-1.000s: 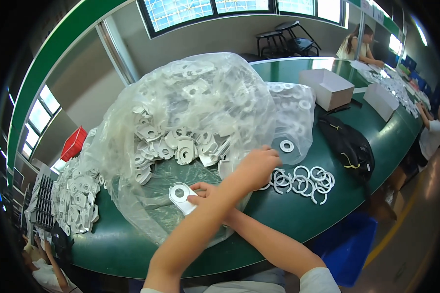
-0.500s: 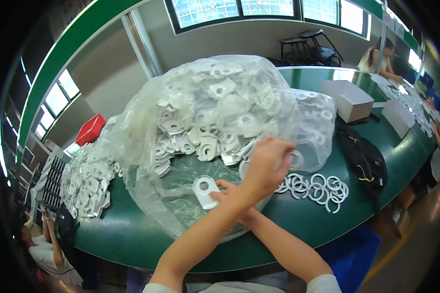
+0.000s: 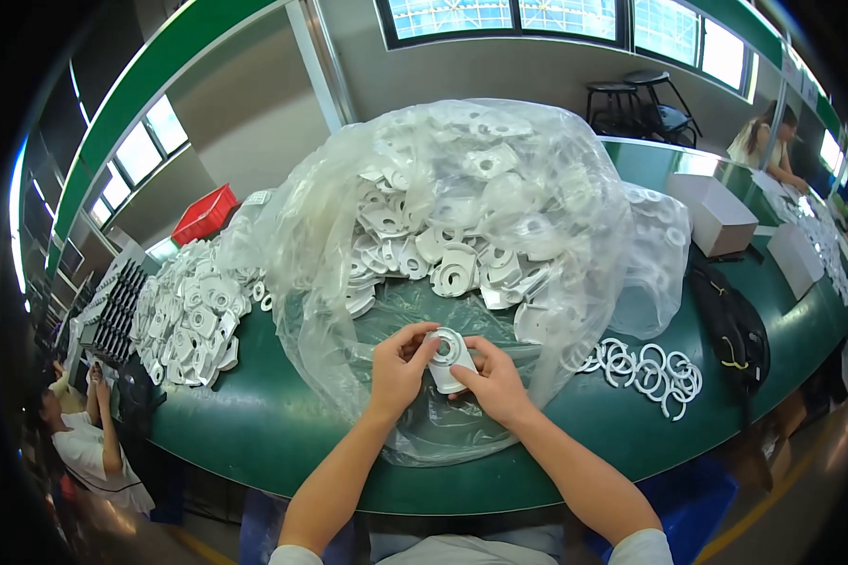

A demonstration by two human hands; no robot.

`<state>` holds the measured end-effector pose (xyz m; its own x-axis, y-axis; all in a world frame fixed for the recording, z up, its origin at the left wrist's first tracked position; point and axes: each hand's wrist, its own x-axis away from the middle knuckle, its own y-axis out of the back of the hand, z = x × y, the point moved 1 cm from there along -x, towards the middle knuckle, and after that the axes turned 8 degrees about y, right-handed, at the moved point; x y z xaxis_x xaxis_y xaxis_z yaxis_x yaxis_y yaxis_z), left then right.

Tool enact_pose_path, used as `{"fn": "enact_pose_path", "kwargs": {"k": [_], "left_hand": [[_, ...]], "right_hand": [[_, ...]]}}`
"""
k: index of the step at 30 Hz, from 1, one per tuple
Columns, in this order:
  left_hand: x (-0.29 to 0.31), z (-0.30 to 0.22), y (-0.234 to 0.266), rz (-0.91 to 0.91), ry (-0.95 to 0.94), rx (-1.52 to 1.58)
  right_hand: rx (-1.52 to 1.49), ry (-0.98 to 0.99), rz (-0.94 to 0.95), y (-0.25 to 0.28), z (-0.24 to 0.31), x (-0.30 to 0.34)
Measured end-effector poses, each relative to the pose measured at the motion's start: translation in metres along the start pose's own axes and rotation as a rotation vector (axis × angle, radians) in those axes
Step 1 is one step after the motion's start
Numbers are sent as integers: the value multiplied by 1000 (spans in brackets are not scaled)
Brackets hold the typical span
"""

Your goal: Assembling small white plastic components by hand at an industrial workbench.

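Note:
Both my hands meet in front of the open bag, over its clear film. With my right hand (image 3: 496, 379) I grip a white plastic plate (image 3: 449, 378), one end rounded with a round hole. My left hand (image 3: 404, 369) is closed at the plate's rounded end, its fingertips pinching a white ring (image 3: 447, 345) that lies over the hole; whether it is seated cannot be made out. Behind them, a large clear plastic bag (image 3: 297, 231) bulges with similar white plates (image 3: 454, 270). Several loose white split rings (image 3: 650, 369) lie on the table to the right.
On the green table (image 3: 283, 414), a heap of white plates (image 3: 193, 320) lies left, near black racks (image 3: 113, 311) and a red bin (image 3: 204, 215). Right are a smaller clear bag (image 3: 658, 254), a black bag (image 3: 728, 315) and white boxes (image 3: 711, 215). Other people sit at both far sides.
My arms have uncrossed. The left hand came back from near the rings at the right with a ring, and the right hand moved right with the plate. The view shifted slightly.

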<state>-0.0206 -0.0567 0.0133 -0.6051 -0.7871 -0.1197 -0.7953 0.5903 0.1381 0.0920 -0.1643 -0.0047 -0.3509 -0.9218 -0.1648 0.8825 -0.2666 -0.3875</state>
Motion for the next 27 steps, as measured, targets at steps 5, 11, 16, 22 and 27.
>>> {"fn": "enact_pose_path", "kwargs": {"k": [5,11,16,22,27], "left_hand": [[4,-4,3,55,33,9],[6,-11,13,173,145,96],[6,-10,9,334,194,206],[15,-36,3,154,-146,-249],[27,-78,-63,146,-653,-520]], "right_hand": [[110,-61,-31,-3,5,2],[147,-21,-5,-9,6,3],[138,-26,-55,0,9,7],[259,194,-130,-3,5,0],[300,342,-141,5,-11,-4]]}}
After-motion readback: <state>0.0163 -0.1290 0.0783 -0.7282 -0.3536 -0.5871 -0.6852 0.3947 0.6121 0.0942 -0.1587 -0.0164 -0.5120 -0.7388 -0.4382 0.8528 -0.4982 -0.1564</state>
